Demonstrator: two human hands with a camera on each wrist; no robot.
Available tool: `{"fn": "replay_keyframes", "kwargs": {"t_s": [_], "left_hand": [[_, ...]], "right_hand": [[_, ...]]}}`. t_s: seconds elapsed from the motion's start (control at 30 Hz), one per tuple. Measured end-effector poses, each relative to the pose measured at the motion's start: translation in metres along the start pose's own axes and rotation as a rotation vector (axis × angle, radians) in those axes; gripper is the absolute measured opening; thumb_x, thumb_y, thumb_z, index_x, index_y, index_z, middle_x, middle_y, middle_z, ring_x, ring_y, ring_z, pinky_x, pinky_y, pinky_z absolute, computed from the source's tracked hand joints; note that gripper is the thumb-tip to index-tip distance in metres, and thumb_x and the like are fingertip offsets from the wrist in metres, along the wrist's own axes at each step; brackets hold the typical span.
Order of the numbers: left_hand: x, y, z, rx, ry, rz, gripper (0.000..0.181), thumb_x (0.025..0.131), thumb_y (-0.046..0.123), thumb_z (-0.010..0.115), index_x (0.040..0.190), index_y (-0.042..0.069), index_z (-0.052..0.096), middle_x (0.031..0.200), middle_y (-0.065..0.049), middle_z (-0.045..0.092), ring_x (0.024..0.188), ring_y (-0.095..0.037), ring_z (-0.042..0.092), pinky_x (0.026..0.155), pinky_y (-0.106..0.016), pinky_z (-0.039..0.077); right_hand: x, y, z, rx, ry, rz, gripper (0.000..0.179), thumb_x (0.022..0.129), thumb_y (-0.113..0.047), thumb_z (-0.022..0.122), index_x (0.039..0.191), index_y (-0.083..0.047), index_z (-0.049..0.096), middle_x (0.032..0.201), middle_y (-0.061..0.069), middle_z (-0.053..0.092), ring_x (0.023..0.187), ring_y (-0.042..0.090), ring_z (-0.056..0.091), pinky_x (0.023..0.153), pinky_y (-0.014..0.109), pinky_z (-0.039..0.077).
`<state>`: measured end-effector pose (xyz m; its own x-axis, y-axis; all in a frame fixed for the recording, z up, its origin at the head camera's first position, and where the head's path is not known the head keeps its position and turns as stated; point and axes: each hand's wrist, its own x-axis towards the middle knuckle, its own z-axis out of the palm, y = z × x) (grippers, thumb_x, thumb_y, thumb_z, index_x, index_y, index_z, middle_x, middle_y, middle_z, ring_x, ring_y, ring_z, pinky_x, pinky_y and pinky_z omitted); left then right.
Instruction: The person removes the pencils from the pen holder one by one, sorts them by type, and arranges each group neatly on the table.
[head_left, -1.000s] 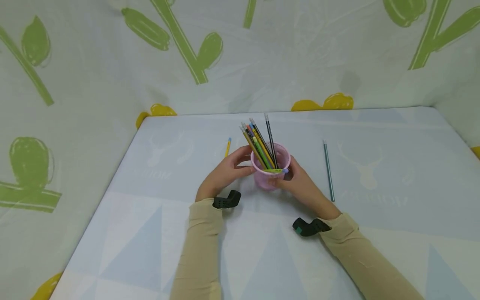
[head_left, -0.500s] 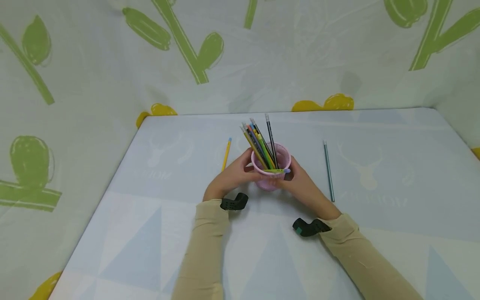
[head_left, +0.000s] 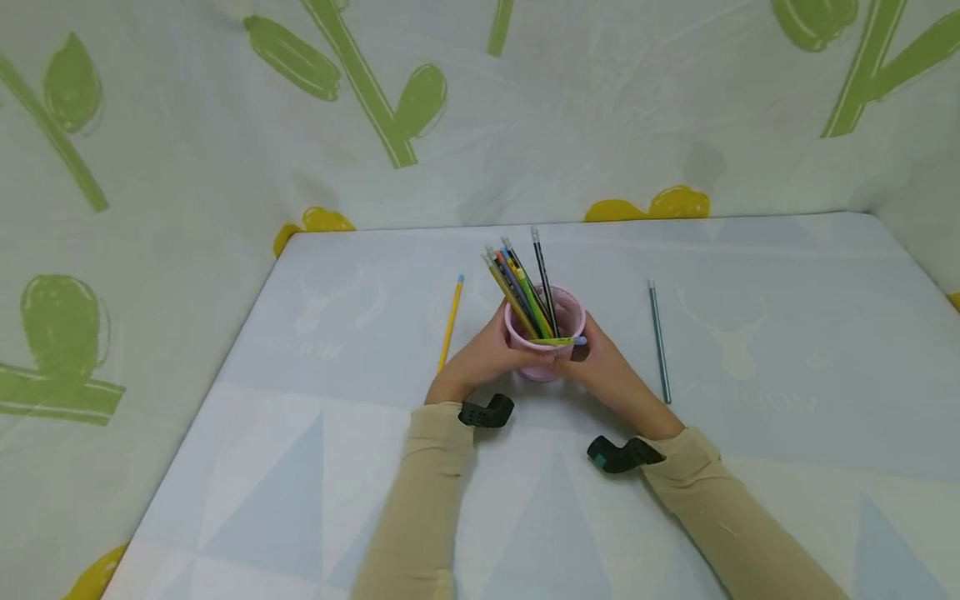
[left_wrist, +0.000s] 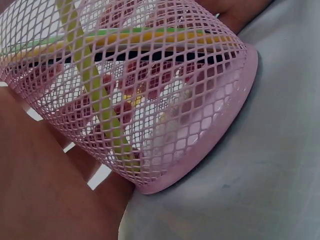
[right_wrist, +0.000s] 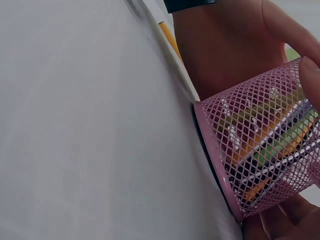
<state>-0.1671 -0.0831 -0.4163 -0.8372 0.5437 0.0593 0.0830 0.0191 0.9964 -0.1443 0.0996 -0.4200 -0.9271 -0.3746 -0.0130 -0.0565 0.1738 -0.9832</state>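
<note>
A pink mesh pencil cup (head_left: pixel 538 365) stands on the table between both hands. Several pencils (head_left: pixel 525 292) lean in it toward the far left, and a yellow-green one lies slanted near its front rim. My left hand (head_left: pixel 483 354) grips the cup's left side, thumb across the front. From the right, my right hand (head_left: pixel 603 367) holds it too, with the thumb at the front. The mesh wall (left_wrist: pixel 165 95) fills much of the left wrist view, its base on the table. In the right wrist view the cup (right_wrist: pixel 265 145) shows fingers on both sides.
A yellow pencil (head_left: pixel 451 325) lies on the table left of the cup, just beyond the left hand. To the right lies a dark green pencil (head_left: pixel 659 342). The pale patterned table (head_left: pixel 750 417) meets a leaf-printed cloth (head_left: pixel 525 117) at its back edge.
My left hand has moved right and closed in round the cup, its thumb now across the front. More of the yellow pencil shows. The right hand and the cup have hardly moved.
</note>
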Motion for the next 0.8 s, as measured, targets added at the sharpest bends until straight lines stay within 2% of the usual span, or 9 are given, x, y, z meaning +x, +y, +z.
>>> {"fn": "replay_keyframes", "kwargs": {"t_s": [0.2, 0.4, 0.57, 0.67, 0.8], "left_hand": [[0.0, -0.005, -0.003, -0.059, -0.01, 0.037, 0.076, 0.073, 0.004, 0.069, 0.134, 0.018, 0.027, 0.128, -0.003, 0.04, 0.117, -0.016, 0.039, 0.098, -0.032, 0.033], [-0.001, -0.009, -0.004, -0.102, -0.016, 0.056, 0.077, 0.072, 0.0, 0.067, 0.136, 0.012, 0.026, 0.128, -0.006, 0.041, 0.116, -0.018, 0.039, 0.098, -0.033, 0.032], [-0.001, -0.01, -0.005, -0.063, -0.01, 0.027, 0.079, 0.073, 0.001, 0.068, 0.138, 0.012, 0.024, 0.129, -0.005, 0.041, 0.116, -0.016, 0.039, 0.1, -0.032, 0.03], [-0.002, -0.011, -0.006, -0.035, -0.005, -0.009, 0.081, 0.072, 0.002, 0.069, 0.138, 0.015, 0.024, 0.13, -0.003, 0.041, 0.117, -0.015, 0.038, 0.101, -0.031, 0.028], [-0.002, -0.012, -0.007, -0.034, 0.001, -0.026, 0.083, 0.072, 0.002, 0.07, 0.139, 0.016, 0.024, 0.13, -0.001, 0.042, 0.117, -0.015, 0.039, 0.101, -0.032, 0.028]], "right_hand": [[-0.002, -0.003, -0.001, -0.027, -0.044, -0.02, 0.077, 0.081, -0.017, 0.065, 0.142, -0.019, 0.017, 0.14, 0.002, 0.029, 0.121, 0.02, 0.035, 0.098, 0.041, 0.032], [-0.004, -0.004, -0.007, -0.036, -0.112, -0.033, 0.075, 0.084, -0.022, 0.062, 0.143, -0.024, 0.015, 0.142, -0.004, 0.025, 0.127, 0.016, 0.028, 0.102, 0.041, 0.026], [0.0, 0.007, -0.021, -0.039, -0.129, -0.114, 0.066, 0.087, -0.015, 0.058, 0.141, -0.025, 0.022, 0.142, -0.005, 0.028, 0.128, 0.017, 0.028, 0.102, 0.043, 0.025], [0.002, 0.015, -0.028, -0.077, -0.104, -0.133, 0.055, 0.091, -0.015, 0.05, 0.139, -0.028, 0.028, 0.141, -0.006, 0.031, 0.128, 0.016, 0.028, 0.101, 0.044, 0.027], [0.0, 0.018, -0.032, -0.03, -0.011, -0.107, 0.042, 0.096, -0.019, 0.038, 0.137, -0.027, 0.035, 0.138, -0.007, 0.036, 0.127, 0.011, 0.03, 0.102, 0.044, 0.026]]}}
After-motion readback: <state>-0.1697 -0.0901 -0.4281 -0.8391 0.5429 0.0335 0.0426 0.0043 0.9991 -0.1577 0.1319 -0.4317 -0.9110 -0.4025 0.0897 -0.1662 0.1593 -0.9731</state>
